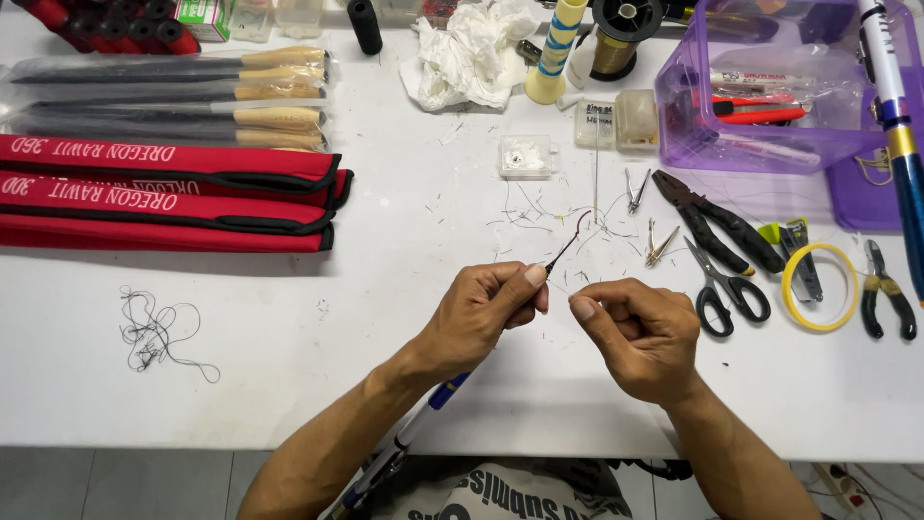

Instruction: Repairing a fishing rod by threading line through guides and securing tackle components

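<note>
My left hand [481,313] pinches the thin dark tip of a fishing rod [568,241], which curves up past my thumb. The rod's blue and white shaft [423,414] runs back under my left forearm toward my lap. My right hand [640,332] is closed beside it, thumb and forefinger pressed together as if on a fine thread that I cannot make out. The two hands are a few centimetres apart over the white table [289,385].
Red rod bags [164,188] and bagged rods with wooden handles [173,96] lie at the left. A tangle of black thread [154,332] lies near them. Black pliers [717,221], scissors [727,289], a yellow tape ring [818,287], small pliers [885,294] and a purple box [770,87] are at the right.
</note>
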